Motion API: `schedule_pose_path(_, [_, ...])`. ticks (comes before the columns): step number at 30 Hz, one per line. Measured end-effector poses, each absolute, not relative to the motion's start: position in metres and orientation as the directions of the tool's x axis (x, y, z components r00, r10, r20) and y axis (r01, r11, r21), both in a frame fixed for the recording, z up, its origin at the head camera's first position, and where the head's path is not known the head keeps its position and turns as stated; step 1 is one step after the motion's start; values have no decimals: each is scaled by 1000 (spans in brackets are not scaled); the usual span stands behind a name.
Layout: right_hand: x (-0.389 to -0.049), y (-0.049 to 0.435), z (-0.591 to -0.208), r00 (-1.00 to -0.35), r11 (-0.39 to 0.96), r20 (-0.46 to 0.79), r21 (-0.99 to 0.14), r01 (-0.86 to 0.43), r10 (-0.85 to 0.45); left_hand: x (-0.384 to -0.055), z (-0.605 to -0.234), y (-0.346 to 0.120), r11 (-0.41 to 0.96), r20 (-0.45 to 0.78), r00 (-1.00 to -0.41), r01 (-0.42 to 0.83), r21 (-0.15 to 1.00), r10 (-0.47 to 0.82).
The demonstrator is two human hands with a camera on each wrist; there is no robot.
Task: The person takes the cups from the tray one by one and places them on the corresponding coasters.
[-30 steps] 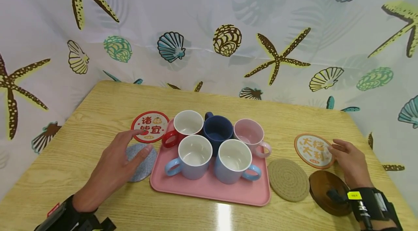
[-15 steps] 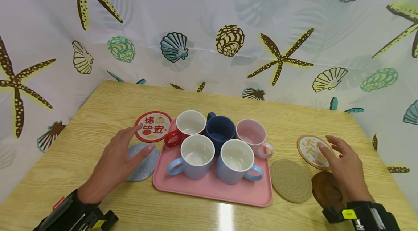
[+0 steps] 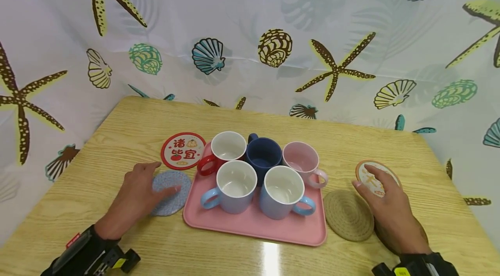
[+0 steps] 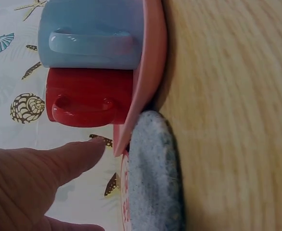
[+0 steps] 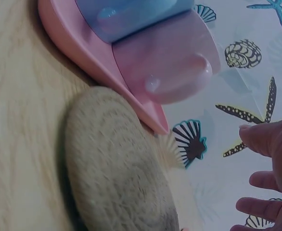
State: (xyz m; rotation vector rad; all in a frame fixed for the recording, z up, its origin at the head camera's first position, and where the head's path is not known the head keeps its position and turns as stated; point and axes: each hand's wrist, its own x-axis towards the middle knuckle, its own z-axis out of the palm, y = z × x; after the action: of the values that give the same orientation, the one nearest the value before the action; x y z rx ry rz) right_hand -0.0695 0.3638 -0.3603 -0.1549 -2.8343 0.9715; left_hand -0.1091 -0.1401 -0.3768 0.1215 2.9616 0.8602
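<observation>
A speckled blue-grey coaster (image 3: 172, 204) lies just left of a pink tray (image 3: 254, 227), the person's left hand (image 3: 136, 198) above it, thumb spread wide from the fingers, holding nothing. The right hand (image 3: 392, 211) has swung inward and nearer the tray; it hangs half-spread and unladen over a dark wooden coaster (image 3: 385, 240), beside a woven coaster (image 3: 347, 215), its fingers partly covering an orange-rimmed coaster (image 3: 369, 178). The left has slipped back from a red-rimmed coaster (image 3: 182, 151), now fully in view. Whether any fingertip touches down is impossible to tell. The red mug (image 3: 228, 148), navy mug (image 3: 263, 154), pink mug (image 3: 300, 158) and two light-blue mugs (image 3: 235, 200) stand unmoved, upright on the tray; the shift seems mere repositioning, with the handling yet to start. Around them, the wood-grain tabletop (image 3: 136, 124); behind, a seashell-print curtain (image 3: 234, 7).
</observation>
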Motion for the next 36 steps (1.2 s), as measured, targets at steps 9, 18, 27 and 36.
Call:
schedule_pose_path(9, [-66, 348, -366, -989, 821, 142, -569, -43, 47, -106, -387, -137, 873, -116, -989, 22, 488, 90])
schedule_pose_path(18, [-61, 337, -371, -975, 832, 223, -543, -110, 17, -110, -388, -139, 854, -139, -985, 19, 520, 107])
schedule_pose_path(27, [-59, 330, -368, -971, 825, 238, -548, -139, -5, -115, -387, -146, 816, -170, -982, -35, 577, 79])
schedule_pose_path(36, [-57, 320, -362, -953, 814, 301, -546, -198, -30, -114, -375, -149, 741, -91, -995, -31, 671, 41])
